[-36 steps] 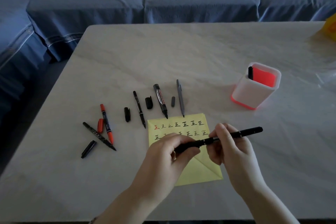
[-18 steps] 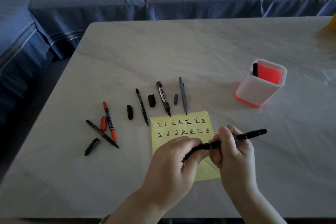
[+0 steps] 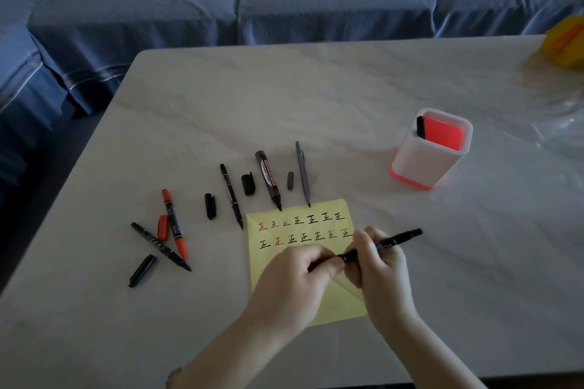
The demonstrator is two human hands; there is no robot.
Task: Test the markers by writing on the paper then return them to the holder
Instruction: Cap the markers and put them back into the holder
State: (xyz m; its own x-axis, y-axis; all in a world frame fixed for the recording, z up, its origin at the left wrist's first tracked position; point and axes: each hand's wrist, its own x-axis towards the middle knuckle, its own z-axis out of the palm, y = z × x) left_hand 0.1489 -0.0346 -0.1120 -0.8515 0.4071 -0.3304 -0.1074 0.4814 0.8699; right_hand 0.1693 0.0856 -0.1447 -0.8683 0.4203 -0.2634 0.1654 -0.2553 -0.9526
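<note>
Slim black plastic marker (image 3: 384, 245) held level above yellow paper (image 3: 335, 297), near tabletop's front edge; left hand (image 3: 297, 275) pinches cap end, right hand (image 3: 376, 262) grips barrel. Likely light, stiff, slick; grip mid-barrel.

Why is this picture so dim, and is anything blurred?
Head view: weak, bluish light, with only the red inside of the holder bright; the left hand, gripping the black marker with the right hand, looks motion-smeared; writing on the paper is readable.
</note>
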